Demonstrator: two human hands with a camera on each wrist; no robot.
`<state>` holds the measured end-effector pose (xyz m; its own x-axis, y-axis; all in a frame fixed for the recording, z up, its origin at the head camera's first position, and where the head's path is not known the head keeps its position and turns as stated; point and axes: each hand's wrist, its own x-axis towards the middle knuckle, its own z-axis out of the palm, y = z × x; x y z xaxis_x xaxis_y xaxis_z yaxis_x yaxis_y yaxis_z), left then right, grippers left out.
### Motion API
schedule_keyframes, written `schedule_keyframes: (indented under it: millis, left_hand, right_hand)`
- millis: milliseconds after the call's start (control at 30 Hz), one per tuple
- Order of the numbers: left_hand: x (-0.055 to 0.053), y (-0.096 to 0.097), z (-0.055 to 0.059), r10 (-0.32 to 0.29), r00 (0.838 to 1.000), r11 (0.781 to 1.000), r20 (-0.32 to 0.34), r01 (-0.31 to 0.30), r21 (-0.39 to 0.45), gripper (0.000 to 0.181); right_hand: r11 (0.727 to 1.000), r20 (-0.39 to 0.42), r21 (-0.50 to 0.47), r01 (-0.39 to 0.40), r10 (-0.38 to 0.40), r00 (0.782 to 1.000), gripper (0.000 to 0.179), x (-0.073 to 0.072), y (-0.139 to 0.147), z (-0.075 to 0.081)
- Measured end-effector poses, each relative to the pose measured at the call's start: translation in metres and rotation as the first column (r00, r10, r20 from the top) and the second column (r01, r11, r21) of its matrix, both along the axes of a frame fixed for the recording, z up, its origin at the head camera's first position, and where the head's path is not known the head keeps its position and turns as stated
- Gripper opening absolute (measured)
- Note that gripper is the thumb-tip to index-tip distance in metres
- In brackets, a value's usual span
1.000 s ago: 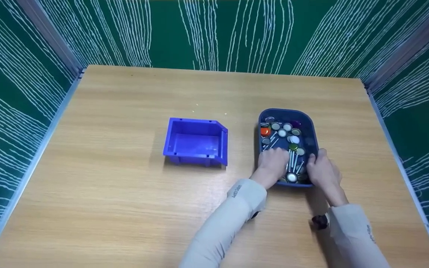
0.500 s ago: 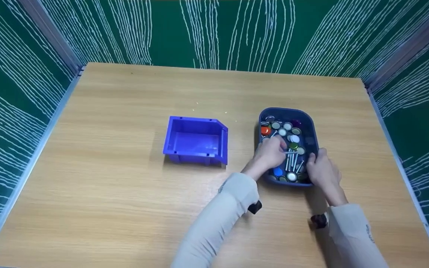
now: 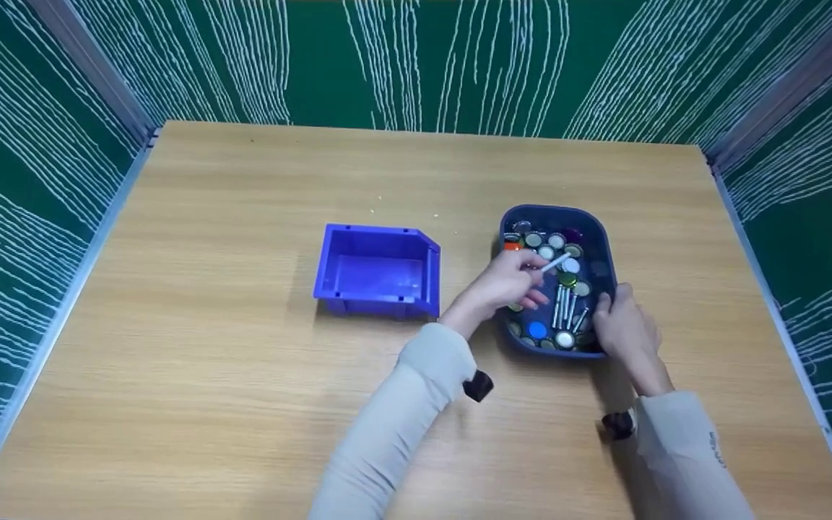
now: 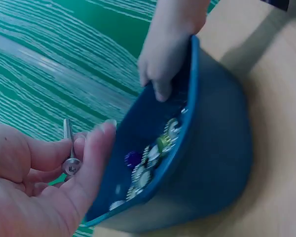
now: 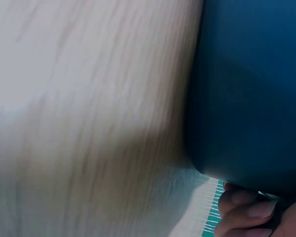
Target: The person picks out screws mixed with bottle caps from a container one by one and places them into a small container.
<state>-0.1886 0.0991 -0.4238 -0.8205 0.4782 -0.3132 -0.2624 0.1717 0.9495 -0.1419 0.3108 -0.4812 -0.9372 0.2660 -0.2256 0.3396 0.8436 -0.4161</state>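
My left hand (image 3: 504, 280) pinches a silver screw (image 3: 555, 262) above the left side of a dark blue bin (image 3: 600, 232). Its cross-recessed head and thin shank (image 4: 67, 129) show between thumb and fingers in the left wrist view. At the bin's right wall, my right hand (image 3: 627, 328) grips the rim, with fingers (image 5: 246, 212) curled over it. Inside the bin lie several bottle caps, among them a blue cap (image 3: 537, 330) and a green cap (image 3: 567, 279), beside several loose screws (image 3: 565, 307). An orange cap is partly hidden behind my left hand.
A purple-blue open bin (image 3: 380, 271) stands on the wooden table (image 3: 206, 325), left of the dark blue bin. Small pale specks lie behind it. Green walls with white streaks (image 3: 401, 65) enclose the table at the back and both sides.
My left hand has risen out of the bin's contents with a screw and drawn back left, uncovering the blue cap. The right hand stays on the rim.
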Motion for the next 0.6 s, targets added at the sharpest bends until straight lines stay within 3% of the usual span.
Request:
schedule_keyframes:
  millis: [100, 300, 433, 600]
  left_hand:
    - [-0.004, -0.011, 0.005, -0.005, 0.999, 1.000, -0.038, 0.007, 0.031, 0.032]
    - [-0.010, -0.038, 0.010, -0.009, 0.999, 0.995, -0.043, 0.013, 0.103, 0.030]
    - [-0.009, -0.058, 0.013, 0.005, 0.997, 0.998, -0.078, 0.000, 0.067, 0.029]
    - [-0.007, -0.091, 0.017, 0.067, 0.971, 0.996, -0.230, -0.079, -0.041, 0.029]
  right_hand:
    - [1.000, 0.010, -0.004, 0.001, -0.001, 1.000, 0.049, 0.000, 0.001, 0.001]
    - [1.000, 0.009, -0.003, 0.007, -0.007, 1.000, 0.049, 0.000, 0.002, 0.001]
    - [1.000, 0.011, -0.004, 0.007, -0.006, 1.000, 0.049, 0.001, 0.002, 0.001]
    - [1.000, 0.014, -0.008, -0.001, 0.001, 1.000, 0.050, 0.001, 0.000, 0.002]
